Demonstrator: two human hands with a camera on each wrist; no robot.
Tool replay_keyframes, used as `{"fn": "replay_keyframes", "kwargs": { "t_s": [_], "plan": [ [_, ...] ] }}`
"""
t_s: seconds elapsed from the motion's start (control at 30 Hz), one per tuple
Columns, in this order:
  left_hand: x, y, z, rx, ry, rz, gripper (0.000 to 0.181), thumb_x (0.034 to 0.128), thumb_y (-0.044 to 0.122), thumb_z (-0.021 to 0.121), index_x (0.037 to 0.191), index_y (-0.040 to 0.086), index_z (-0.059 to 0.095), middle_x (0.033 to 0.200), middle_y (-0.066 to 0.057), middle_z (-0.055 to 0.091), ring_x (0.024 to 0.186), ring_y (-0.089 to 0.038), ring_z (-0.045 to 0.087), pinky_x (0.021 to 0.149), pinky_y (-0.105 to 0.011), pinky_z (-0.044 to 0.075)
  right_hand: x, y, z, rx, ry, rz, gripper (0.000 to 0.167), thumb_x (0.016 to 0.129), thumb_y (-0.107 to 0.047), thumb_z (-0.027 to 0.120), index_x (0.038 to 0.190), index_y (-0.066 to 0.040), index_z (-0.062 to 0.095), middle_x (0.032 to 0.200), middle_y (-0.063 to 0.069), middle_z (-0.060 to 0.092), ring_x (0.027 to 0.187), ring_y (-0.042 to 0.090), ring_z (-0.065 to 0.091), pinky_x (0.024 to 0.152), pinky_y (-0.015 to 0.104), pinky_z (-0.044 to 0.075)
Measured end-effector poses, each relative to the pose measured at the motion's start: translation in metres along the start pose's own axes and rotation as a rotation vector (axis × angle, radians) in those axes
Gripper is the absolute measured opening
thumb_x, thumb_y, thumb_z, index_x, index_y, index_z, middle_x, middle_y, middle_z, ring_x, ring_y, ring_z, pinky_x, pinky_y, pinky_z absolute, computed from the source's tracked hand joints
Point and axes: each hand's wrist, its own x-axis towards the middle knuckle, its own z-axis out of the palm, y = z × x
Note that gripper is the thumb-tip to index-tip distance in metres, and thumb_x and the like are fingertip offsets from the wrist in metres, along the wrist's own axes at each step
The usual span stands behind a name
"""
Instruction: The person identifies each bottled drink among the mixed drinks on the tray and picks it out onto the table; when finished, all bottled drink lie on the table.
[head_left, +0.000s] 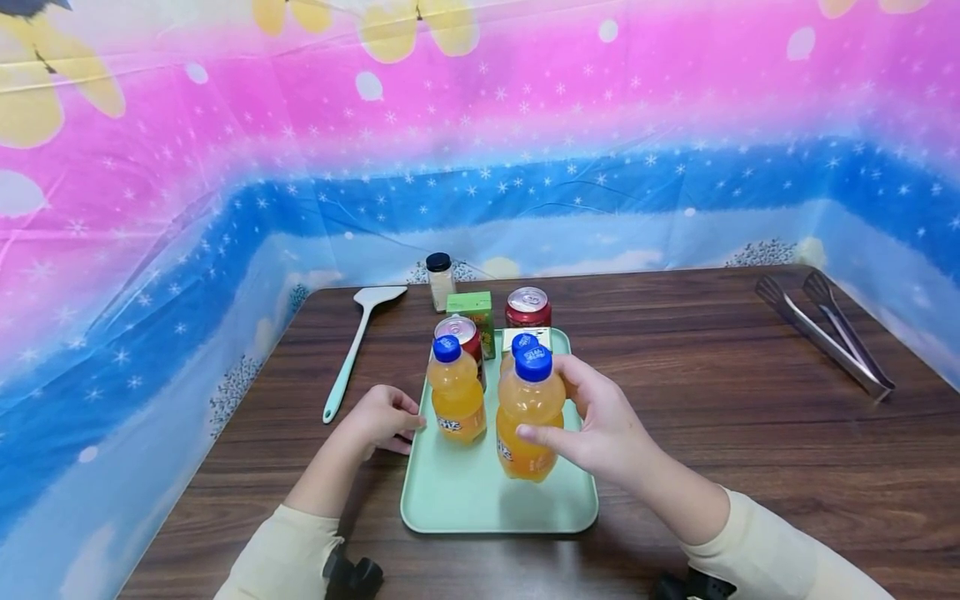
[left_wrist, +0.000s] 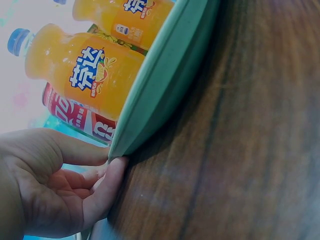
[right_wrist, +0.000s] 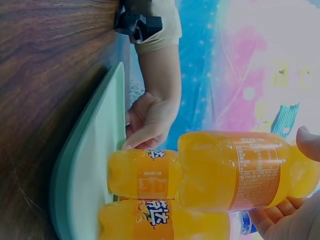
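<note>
Right hand: the right hand (head_left: 600,425) has its fingers curled round the held bottle (head_left: 517,404), thumb on the near side; gripping the upper part leaves the base free.
Held bottle: capped in blue, roughly upright above the tray (head_left: 457,508), its base off the surface; orange drink inside.
Left hand: the left hand (head_left: 386,419) pinches the tray's left rim between thumb and fingers, nearly closed, probably to steady it.
Tray: on the tabletop (head_left: 675,367), its raised rim likely a guard against sliding.
Standing bottles: the left bottle (head_left: 457,408) and the rear bottle (right_wrist: 185,222), also capped, with orange drink; the rear one is partly hidden behind the held one.
Near can: the near can (head_left: 467,335) is just behind the left bottle.
Far can: the far can (head_left: 528,308) hides its base, so I cannot tell whether it is on the tray.
Cartons: the green carton (head_left: 471,310) stands at the far left; the pale carton (head_left: 542,335) is behind the rear bottle. Contents unseen.
Jar: the jar (head_left: 442,287), black-lidded, holds something pale.
</note>
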Motion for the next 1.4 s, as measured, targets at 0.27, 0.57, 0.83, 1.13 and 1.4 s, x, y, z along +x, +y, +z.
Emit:
{"fn": "replay_keyframes", "kwargs": {
  "t_s": [0.27,0.57,0.83,1.13,1.4],
  "plan": [
    [0.0,0.0,0.0,0.0,0.001,-0.006,0.014,0.0857,0.001,0.065,0.095,-0.006,0.056,0.087,-0.016,0.056,0.071,-0.024,0.059,0.058,-0.036,0.057,-0.001,-0.002,-0.003,0.014,0.011,-0.05,0.053,0.075,-0.004,0.079,0.12,-0.008,0.052,0.112,0.0,0.06,0.103,0.014,0.058,0.089,0.035,0.049],
    [0.001,0.0,0.0,0.005,0.003,-0.013,0.015,0.0853,0.002,0.066,0.095,-0.005,0.057,0.088,-0.016,0.056,0.072,-0.024,0.059,0.059,-0.036,0.057,0.002,0.0,-0.011,0.03,0.046,-0.158,0.053,0.074,0.004,0.076,0.121,-0.003,0.052,0.112,0.002,0.06,0.102,0.019,0.059,0.087,0.035,0.05],
    [0.001,0.0,0.0,0.004,0.004,-0.011,0.015,0.0852,0.002,0.066,0.095,-0.005,0.057,0.087,-0.016,0.057,0.072,-0.024,0.059,0.058,-0.035,0.057,0.002,-0.002,-0.017,0.038,0.076,-0.188,0.052,0.074,0.008,0.074,0.12,-0.002,0.052,0.112,0.003,0.06,0.102,0.023,0.059,0.086,0.035,0.051],
    [0.002,-0.003,0.0,-0.016,0.005,0.013,0.014,0.0846,0.001,0.066,0.093,-0.005,0.056,0.085,-0.016,0.056,0.07,-0.024,0.059,0.058,-0.036,0.057,0.004,-0.002,-0.021,0.048,0.107,-0.201,0.051,0.074,0.011,0.073,0.119,-0.001,0.052,0.113,0.004,0.06,0.104,0.023,0.059,0.089,0.033,0.049],
    [0.002,-0.003,0.001,-0.012,0.009,0.013,0.014,0.085,0.002,0.066,0.093,-0.005,0.056,0.086,-0.016,0.056,0.07,-0.024,0.059,0.057,-0.035,0.057,0.005,-0.001,-0.025,0.054,0.12,-0.189,0.049,0.075,0.011,0.072,0.118,-0.001,0.052,0.112,0.005,0.06,0.103,0.023,0.059,0.087,0.033,0.051]
  ]
}}
